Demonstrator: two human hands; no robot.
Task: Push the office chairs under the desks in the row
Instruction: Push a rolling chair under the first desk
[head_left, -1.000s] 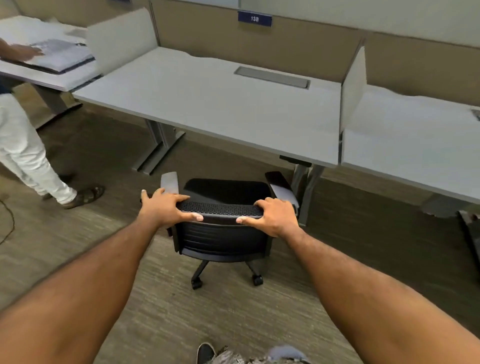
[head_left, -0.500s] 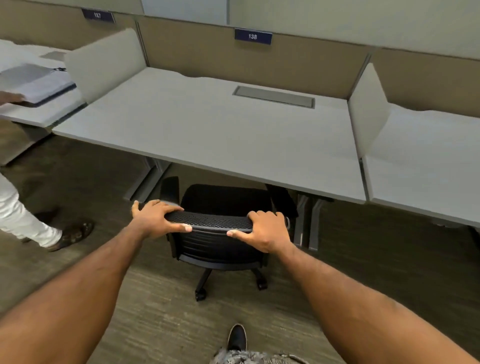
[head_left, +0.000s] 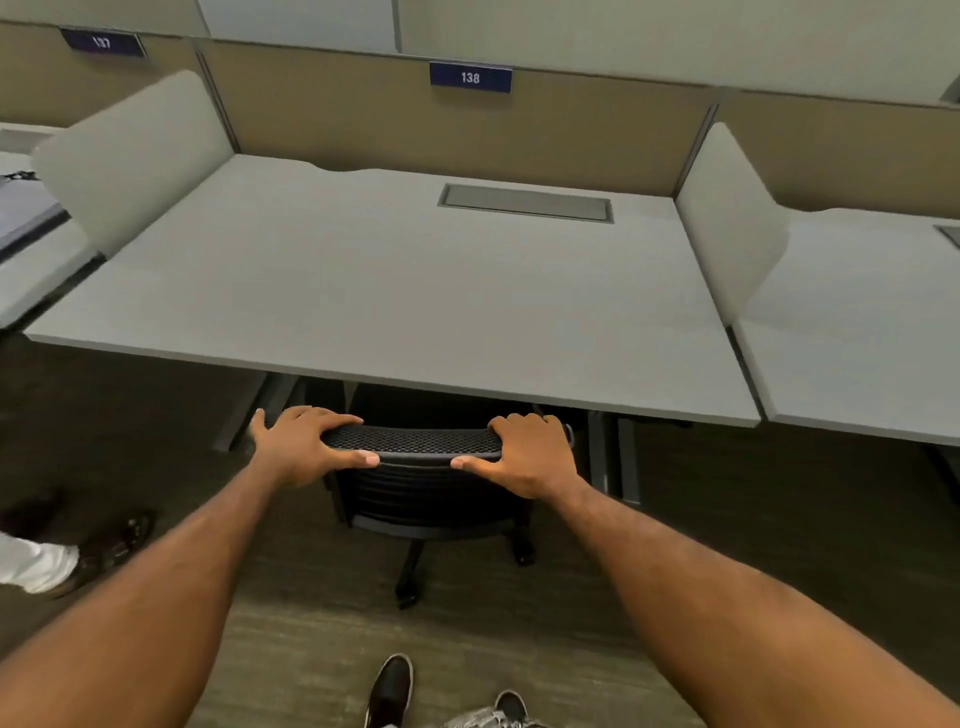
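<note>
Head camera looks down, close over desk (head_left: 395, 291)

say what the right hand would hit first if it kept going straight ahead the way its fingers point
Probably the front edge of the desk: the right hand on the chair back points forward, near that edge, though depth is unclear.

We find the chair (head_left: 415, 483) tucked under the desk's (head_left: 363, 291) front edge, our hands on its backrest top, dividers at both side edges.

A blue plate reading 138 (head_left: 470, 77) hangs on the tan partition (head_left: 415, 119). Another, 137 (head_left: 102, 42), sits further left. A bystander's dark shoe (head_left: 117, 540) rests on carpet (head_left: 779, 519).
</note>
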